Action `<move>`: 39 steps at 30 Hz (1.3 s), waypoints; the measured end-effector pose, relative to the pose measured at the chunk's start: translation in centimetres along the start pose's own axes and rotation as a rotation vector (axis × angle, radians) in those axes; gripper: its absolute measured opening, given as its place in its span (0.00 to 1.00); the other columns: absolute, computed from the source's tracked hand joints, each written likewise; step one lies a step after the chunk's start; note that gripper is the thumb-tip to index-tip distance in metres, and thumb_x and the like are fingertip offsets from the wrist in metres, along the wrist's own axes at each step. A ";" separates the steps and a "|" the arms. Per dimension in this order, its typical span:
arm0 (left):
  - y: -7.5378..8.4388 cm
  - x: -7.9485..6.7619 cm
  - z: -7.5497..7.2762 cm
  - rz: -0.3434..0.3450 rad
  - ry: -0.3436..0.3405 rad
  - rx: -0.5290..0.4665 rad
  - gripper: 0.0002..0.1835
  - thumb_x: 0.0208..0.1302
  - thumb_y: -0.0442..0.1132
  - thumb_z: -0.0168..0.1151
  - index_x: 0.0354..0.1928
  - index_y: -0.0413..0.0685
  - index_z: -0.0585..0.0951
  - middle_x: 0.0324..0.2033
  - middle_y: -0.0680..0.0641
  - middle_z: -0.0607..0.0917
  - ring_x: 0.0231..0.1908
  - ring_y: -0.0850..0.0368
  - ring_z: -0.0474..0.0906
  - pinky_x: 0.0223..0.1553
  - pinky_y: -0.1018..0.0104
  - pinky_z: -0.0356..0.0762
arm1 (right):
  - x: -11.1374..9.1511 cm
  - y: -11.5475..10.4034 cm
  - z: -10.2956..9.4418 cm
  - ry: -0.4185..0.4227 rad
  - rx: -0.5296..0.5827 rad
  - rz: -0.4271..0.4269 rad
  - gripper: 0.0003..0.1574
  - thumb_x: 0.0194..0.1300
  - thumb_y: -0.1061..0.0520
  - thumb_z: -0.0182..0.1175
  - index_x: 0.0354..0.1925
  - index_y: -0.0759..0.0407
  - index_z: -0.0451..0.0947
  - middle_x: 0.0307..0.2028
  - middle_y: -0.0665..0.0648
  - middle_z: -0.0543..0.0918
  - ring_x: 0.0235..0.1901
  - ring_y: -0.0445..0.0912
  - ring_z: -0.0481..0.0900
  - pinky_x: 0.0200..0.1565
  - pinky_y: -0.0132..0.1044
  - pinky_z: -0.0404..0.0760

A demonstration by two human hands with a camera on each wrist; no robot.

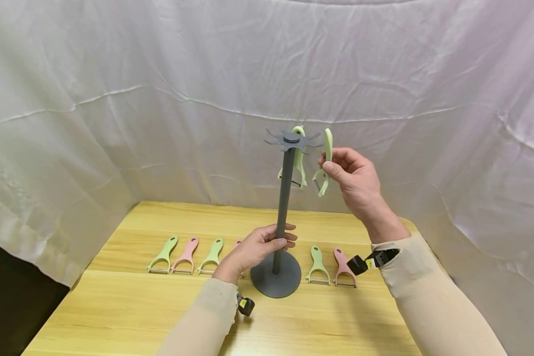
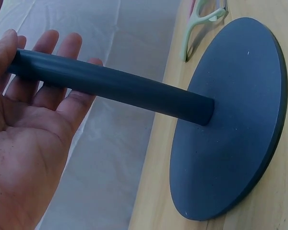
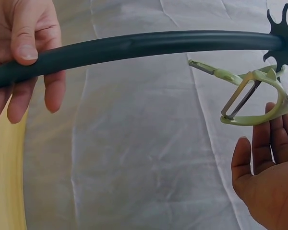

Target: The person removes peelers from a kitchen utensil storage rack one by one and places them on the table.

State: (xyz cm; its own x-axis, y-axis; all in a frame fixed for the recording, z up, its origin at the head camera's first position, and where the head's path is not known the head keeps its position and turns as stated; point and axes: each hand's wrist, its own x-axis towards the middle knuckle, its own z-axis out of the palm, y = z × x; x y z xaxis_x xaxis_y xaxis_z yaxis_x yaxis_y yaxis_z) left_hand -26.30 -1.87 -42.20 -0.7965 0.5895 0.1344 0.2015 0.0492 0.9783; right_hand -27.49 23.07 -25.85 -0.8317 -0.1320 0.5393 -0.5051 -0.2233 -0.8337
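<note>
A dark grey stand (image 1: 284,198) with a round base and a hooked top disc rises from the table. My left hand (image 1: 255,244) holds its pole low down, thumb in front and fingers behind; the left wrist view shows the pole (image 2: 110,84) lying across those fingers. Beside the hooks, my right hand (image 1: 360,185) pinches a light green peeler (image 1: 328,143) between thumb and fingers, handle up and blade end down. In the right wrist view this peeler (image 3: 273,112) is close to the hooked disc (image 3: 282,40). Another green peeler (image 1: 299,160) hangs from a rear hook, partly behind the pole.
On the wooden table (image 1: 115,306), green peelers (image 1: 164,254) and pink peelers (image 1: 187,254) lie in a row left of the base, one partly hidden by my left hand. A green peeler (image 1: 317,262) and a pink peeler (image 1: 340,262) lie right. White cloth (image 1: 204,148) surrounds the table's back and sides.
</note>
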 end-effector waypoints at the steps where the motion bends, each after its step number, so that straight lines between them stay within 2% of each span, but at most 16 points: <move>1: 0.0 0.0 0.0 0.001 0.000 0.003 0.23 0.81 0.38 0.58 0.74 0.53 0.75 0.63 0.43 0.85 0.63 0.47 0.84 0.66 0.53 0.79 | -0.1 0.0 0.0 0.002 -0.002 0.000 0.14 0.72 0.73 0.61 0.45 0.57 0.85 0.39 0.49 0.89 0.43 0.41 0.87 0.50 0.31 0.85; 11: -0.1 -0.1 0.0 0.011 -0.010 -0.025 0.22 0.82 0.38 0.56 0.74 0.52 0.74 0.63 0.43 0.85 0.63 0.49 0.84 0.67 0.55 0.78 | -0.9 0.5 -0.3 0.009 -0.041 0.004 0.13 0.72 0.73 0.62 0.47 0.59 0.84 0.39 0.48 0.89 0.44 0.40 0.87 0.49 0.31 0.85; 18: -0.2 -0.2 0.2 0.021 -0.012 -0.045 0.22 0.82 0.38 0.55 0.74 0.50 0.74 0.63 0.40 0.84 0.63 0.44 0.83 0.69 0.38 0.73 | -1.3 0.8 -0.3 0.016 -0.041 0.004 0.13 0.72 0.73 0.62 0.47 0.60 0.84 0.39 0.49 0.89 0.43 0.41 0.86 0.47 0.30 0.85; 23: -0.1 -0.2 0.2 0.023 -0.010 -0.046 0.22 0.82 0.38 0.55 0.74 0.50 0.74 0.63 0.39 0.84 0.63 0.43 0.83 0.68 0.35 0.72 | -1.8 1.1 -0.4 0.038 -0.061 0.004 0.11 0.72 0.72 0.63 0.48 0.60 0.84 0.39 0.48 0.89 0.43 0.41 0.86 0.48 0.29 0.85; 25: -0.2 -0.2 0.1 0.024 -0.011 -0.042 0.22 0.82 0.38 0.55 0.74 0.51 0.74 0.63 0.39 0.84 0.63 0.43 0.83 0.68 0.36 0.73 | -2.1 1.3 -0.5 0.055 -0.097 0.010 0.10 0.71 0.70 0.65 0.48 0.63 0.84 0.39 0.46 0.89 0.43 0.40 0.86 0.47 0.29 0.84; 32: -0.2 -0.2 0.2 0.029 -0.011 -0.038 0.22 0.82 0.38 0.55 0.74 0.51 0.74 0.63 0.39 0.85 0.63 0.43 0.83 0.67 0.34 0.72 | -3.3 1.9 -0.5 0.109 -0.272 0.017 0.09 0.71 0.65 0.68 0.48 0.56 0.85 0.39 0.43 0.89 0.42 0.38 0.85 0.46 0.26 0.84; 33: -0.2 -0.2 0.2 0.028 -0.010 -0.040 0.22 0.82 0.38 0.55 0.74 0.51 0.74 0.63 0.39 0.85 0.63 0.42 0.83 0.67 0.33 0.72 | -3.6 2.0 -0.5 0.119 -0.310 0.023 0.09 0.71 0.63 0.68 0.49 0.58 0.84 0.39 0.42 0.89 0.42 0.37 0.85 0.46 0.26 0.84; 39: -0.1 -0.3 0.3 0.019 -0.010 -0.047 0.22 0.82 0.38 0.56 0.74 0.51 0.74 0.63 0.40 0.85 0.63 0.43 0.83 0.68 0.33 0.71 | -5.1 2.7 -1.0 0.178 -0.479 0.093 0.18 0.72 0.55 0.70 0.54 0.65 0.82 0.38 0.39 0.86 0.42 0.36 0.85 0.45 0.25 0.83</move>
State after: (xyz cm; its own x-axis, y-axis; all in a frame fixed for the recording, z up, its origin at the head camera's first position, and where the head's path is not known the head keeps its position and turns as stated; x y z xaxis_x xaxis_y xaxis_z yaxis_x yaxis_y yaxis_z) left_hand -25.89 -1.86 -42.34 -0.7872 0.5979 0.1512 0.1892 0.0007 0.9819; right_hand -24.84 24.07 -30.93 -0.8833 0.0452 0.4665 -0.4415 0.2542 -0.8605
